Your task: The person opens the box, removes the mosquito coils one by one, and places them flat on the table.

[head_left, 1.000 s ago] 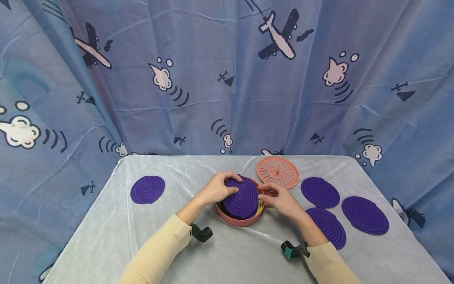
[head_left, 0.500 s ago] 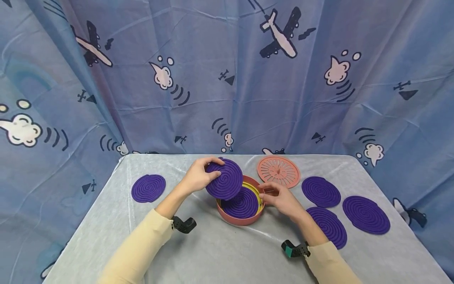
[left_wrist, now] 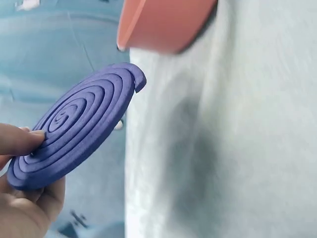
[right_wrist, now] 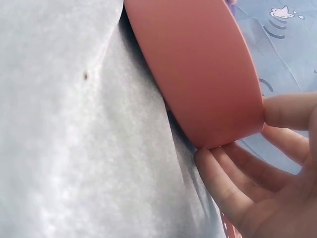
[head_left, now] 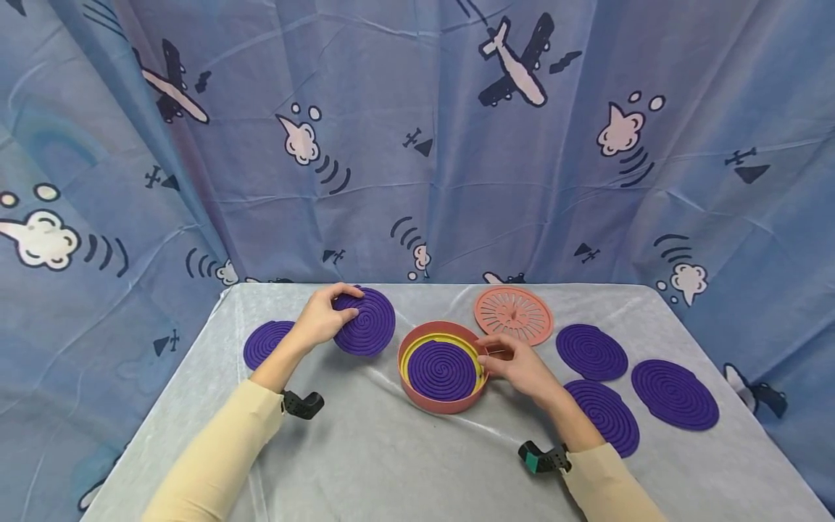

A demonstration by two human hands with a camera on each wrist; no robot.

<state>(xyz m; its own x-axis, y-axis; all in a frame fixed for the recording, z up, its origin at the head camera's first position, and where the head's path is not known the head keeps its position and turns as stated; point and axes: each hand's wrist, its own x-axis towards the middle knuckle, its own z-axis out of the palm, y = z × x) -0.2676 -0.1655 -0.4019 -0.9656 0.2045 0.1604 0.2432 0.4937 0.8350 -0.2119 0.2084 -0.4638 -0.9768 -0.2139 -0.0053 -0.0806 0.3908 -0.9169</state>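
Observation:
Pinched between the thumb and fingers of my left hand [head_left: 321, 317], a purple mosquito coil [head_left: 367, 322] is held tilted above the table, left of the round box. The left wrist view shows the thumb on the face of that coil [left_wrist: 81, 124] and the fingers behind it. A coral round mosquito coil box [head_left: 438, 407] stands at the middle, with a yellow ring inside and another purple coil [head_left: 441, 371] lying in it. My right hand [head_left: 518, 368] holds the box's right side, thumb at the rim and fingertips against the outer wall [right_wrist: 208, 74].
A coral slotted lid [head_left: 513, 316] lies behind the box to the right. Several purple coils, among them this far one [head_left: 591, 353] and this outer one [head_left: 675, 395], lie at the right. One coil [head_left: 266, 344] lies at left, partly behind my left forearm. A blue patterned curtain [head_left: 365, 145] hangs behind the table.
My left hand has lifted a coil out of the box and carried it left, uncovering another coil inside. My right hand has stayed at the box's right side.

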